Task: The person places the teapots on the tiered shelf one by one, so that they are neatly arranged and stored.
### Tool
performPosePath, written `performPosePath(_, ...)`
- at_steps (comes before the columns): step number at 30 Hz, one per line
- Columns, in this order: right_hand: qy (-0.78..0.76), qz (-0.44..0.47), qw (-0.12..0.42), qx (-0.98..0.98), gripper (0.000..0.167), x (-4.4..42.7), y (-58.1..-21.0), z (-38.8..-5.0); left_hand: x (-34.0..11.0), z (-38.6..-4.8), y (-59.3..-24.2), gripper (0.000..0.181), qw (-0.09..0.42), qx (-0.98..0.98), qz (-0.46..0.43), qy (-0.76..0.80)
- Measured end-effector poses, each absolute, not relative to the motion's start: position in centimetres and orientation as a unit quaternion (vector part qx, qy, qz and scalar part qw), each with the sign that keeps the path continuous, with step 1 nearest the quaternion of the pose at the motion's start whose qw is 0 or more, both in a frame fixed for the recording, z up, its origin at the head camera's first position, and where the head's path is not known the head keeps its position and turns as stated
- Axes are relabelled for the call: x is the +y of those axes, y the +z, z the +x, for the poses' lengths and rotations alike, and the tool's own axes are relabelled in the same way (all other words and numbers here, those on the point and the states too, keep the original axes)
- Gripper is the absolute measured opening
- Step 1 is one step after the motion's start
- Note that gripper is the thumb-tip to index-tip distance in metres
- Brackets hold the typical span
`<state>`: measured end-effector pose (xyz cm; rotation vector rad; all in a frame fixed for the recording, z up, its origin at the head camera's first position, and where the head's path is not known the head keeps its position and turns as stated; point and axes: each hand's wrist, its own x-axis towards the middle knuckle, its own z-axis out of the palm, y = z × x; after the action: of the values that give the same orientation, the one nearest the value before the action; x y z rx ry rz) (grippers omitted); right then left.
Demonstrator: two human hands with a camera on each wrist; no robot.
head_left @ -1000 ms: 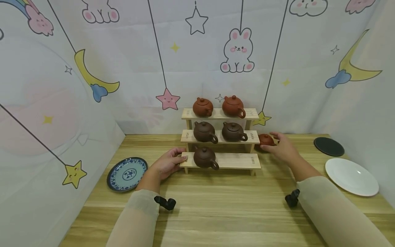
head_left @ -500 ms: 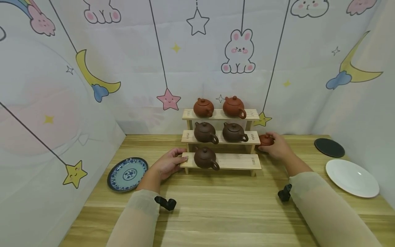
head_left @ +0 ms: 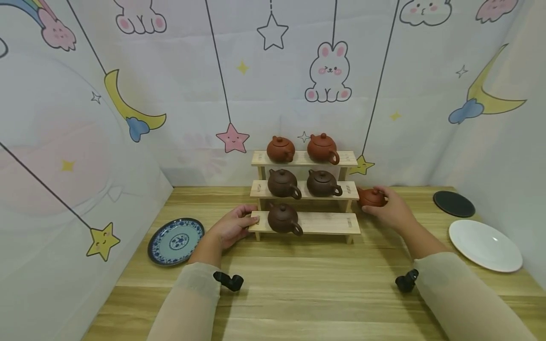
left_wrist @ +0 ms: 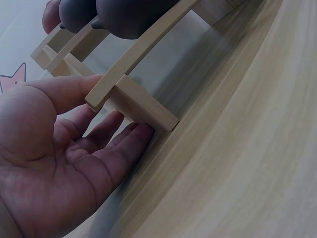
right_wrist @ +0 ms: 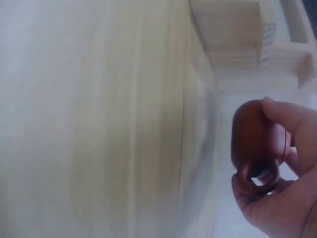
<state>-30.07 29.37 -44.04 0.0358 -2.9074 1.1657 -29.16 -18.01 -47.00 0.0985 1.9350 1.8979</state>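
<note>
My left hand grips the left end of a three-tier wooden display stand. In the left wrist view the thumb lies on the lowest shelf's edge, and fingers curl below it beside the leg. My right hand holds a small reddish-brown clay teapot just right of the stand. Thumb and fingers are around its body in the right wrist view, near the looped handle. A dark brown teapot sits at the left of the lowest shelf, whose right part is bare.
Two dark teapots stand on the middle shelf and two red ones on top. A blue-patterned plate lies at left. At right are a white plate and a black round mat. A printed curtain hangs behind.
My right hand has closed around the red teapot and drawn it slightly right, so more of it shows beside the stand. The left hand stays in place on the stand.
</note>
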Motion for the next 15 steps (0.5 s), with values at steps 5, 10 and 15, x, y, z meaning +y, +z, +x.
performPosePath(5, 0.380, 0.014, 0.003, -0.925, 0.092, 29.9, -43.0, -27.8, -17.9, -29.2, -47.1, 0.046, 0.212, 0.696, 0.033, 0.685)
performPosePath(10, 0.391, 0.016, 0.009, -0.920, 0.094, 30.1, -42.1, -25.6, -17.8, -29.2, -47.2, 0.044, 0.211, 0.697, 0.036, 0.684)
performPosePath(15, 0.411, 0.019, 0.015, -0.911, 0.096, 29.6, -41.2, -23.7, -17.9, -29.2, -47.2, 0.044, 0.207, 0.702, 0.038, 0.681)
